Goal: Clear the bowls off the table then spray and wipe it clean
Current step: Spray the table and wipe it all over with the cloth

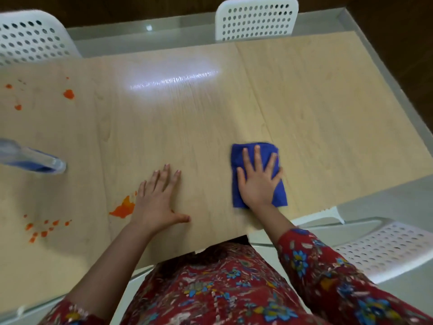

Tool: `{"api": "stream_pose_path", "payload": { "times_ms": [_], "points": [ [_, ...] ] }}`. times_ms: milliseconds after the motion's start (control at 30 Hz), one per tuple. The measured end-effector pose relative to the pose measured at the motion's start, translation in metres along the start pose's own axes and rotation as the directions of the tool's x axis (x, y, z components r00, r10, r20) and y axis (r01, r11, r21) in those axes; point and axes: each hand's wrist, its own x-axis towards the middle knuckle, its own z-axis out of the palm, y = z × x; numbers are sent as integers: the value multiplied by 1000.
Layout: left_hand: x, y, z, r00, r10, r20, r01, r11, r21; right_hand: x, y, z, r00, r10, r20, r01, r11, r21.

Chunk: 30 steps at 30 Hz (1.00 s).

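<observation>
Though near edge (304,215), cloth (280,193) under hand (256,184)

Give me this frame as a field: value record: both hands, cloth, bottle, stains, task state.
left hand: flat on the table, fingers straight, holds nothing
right hand: flat on the blue cloth, pressing it to the table
spray bottle: on the table at far left, partly out of frame, blue liquid inside
orange stains: scattered over the left half, one splash beside the left hand
bowls: none in view
chairs: white, perforated, around the table
task state: wiping on the right half; left half not yet clean
</observation>
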Motion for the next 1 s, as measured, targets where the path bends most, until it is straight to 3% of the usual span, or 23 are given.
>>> {"api": "stream_pose_path", "payload": {
  "times_ms": [67, 133, 200, 300, 367, 467, 567, 633, 700, 767, 833, 900, 933, 1000],
  "points": [
    [-4, -7, -1, 1000, -14, 18, 13, 1000, 18, -25, -23, 7, 976, -220, -4, 220, 976, -10],
    [-7, -15, -3, 999, -21, 34, 19, 998, 52, -68, -8, 11, 894, -447, 31, 447, 895, 10],
    [-8, -22, -4, 999, -43, 22, 41, 996, 78, -86, 39, 11, 867, -498, 22, 498, 867, 13],
    [-6, -29, -7, 995, -94, 16, 93, 994, 51, -55, 81, -1, 977, -212, 12, 212, 977, -7],
    [-5, -28, -8, 994, -99, 48, 98, 995, 35, -21, 64, -6, 1000, 2, -13, -2, 1000, -2],
    [-5, -29, -8, 994, -105, 42, 105, 994, 13, 21, 2, -6, 997, 73, -30, -71, 996, 54],
    [-5, -29, -8, 993, -106, 47, 106, 994, 1, 10, -55, 2, 984, -180, -13, 181, 983, 15],
    [-5, -29, -6, 992, -115, 41, 116, 993, -6, -31, -55, 8, 909, -414, 53, 414, 910, -5],
    [-4, -26, -5, 992, -121, 30, 121, 993, -11, -51, -18, 6, 846, -530, 61, 529, 848, 22],
    [-3, -26, -5, 992, -125, 35, 125, 992, -18, -39, 19, 3, 894, -446, 43, 447, 895, -6],
    [-1, -26, -5, 992, -121, 33, 122, 992, -28, -8, 32, -6, 984, -172, 43, 173, 984, -31],
    [0, -29, -6, 994, -105, 31, 106, 994, -34, 29, 8, -12, 998, 67, 18, -67, 998, -16],
    [0, -27, -5, 994, -101, 34, 102, 994, -31, 44, -11, -15, 992, 128, 15, -128, 992, 11],
    [0, -28, -6, 995, -95, 32, 96, 995, -31, 63, -62, -11, 996, 82, 15, -83, 996, 46]
  ]
}}
